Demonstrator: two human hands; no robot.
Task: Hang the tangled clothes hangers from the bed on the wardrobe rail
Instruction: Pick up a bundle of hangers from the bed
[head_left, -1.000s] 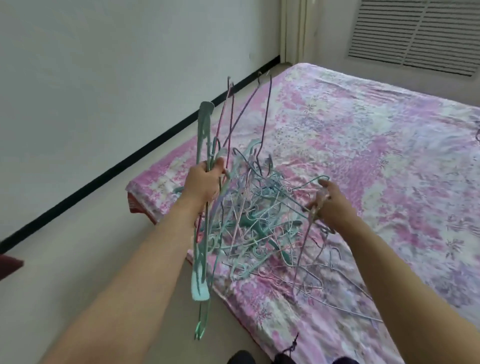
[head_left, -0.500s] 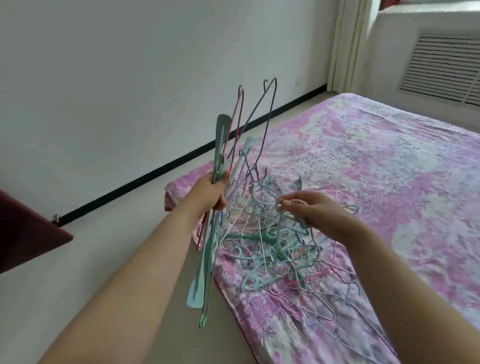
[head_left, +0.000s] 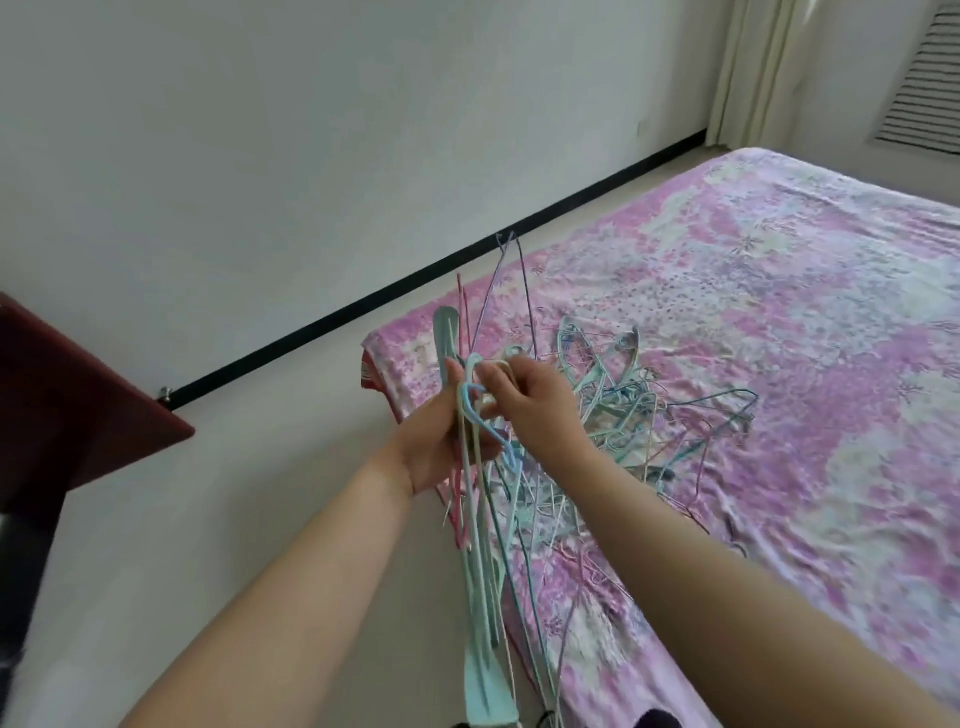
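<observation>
My left hand (head_left: 434, 439) grips a bundle of several thin hangers (head_left: 480, 571), teal, white, pink and blue, held upright over the bed's corner. Their long ends hang down toward the floor and thin wire ends stick up past my fingers. My right hand (head_left: 535, 410) is pressed against the bundle from the right, its fingers curled round the hanger hooks at the top. A tangled pile of hangers (head_left: 644, 410) lies on the pink floral bed (head_left: 779, 322) just right of my hands. No wardrobe rail is in view.
A dark red wooden panel (head_left: 78, 410) juts in at the left edge. A white wall with a black skirting strip (head_left: 415, 275) runs behind the bed. A pale curtain (head_left: 748, 67) and a louvred grille (head_left: 924, 88) are at the top right. Pale floor lies between panel and bed.
My right hand has left the tangle on the bed and come across to the bundle in my left hand. The view has swung left, showing more of the red panel.
</observation>
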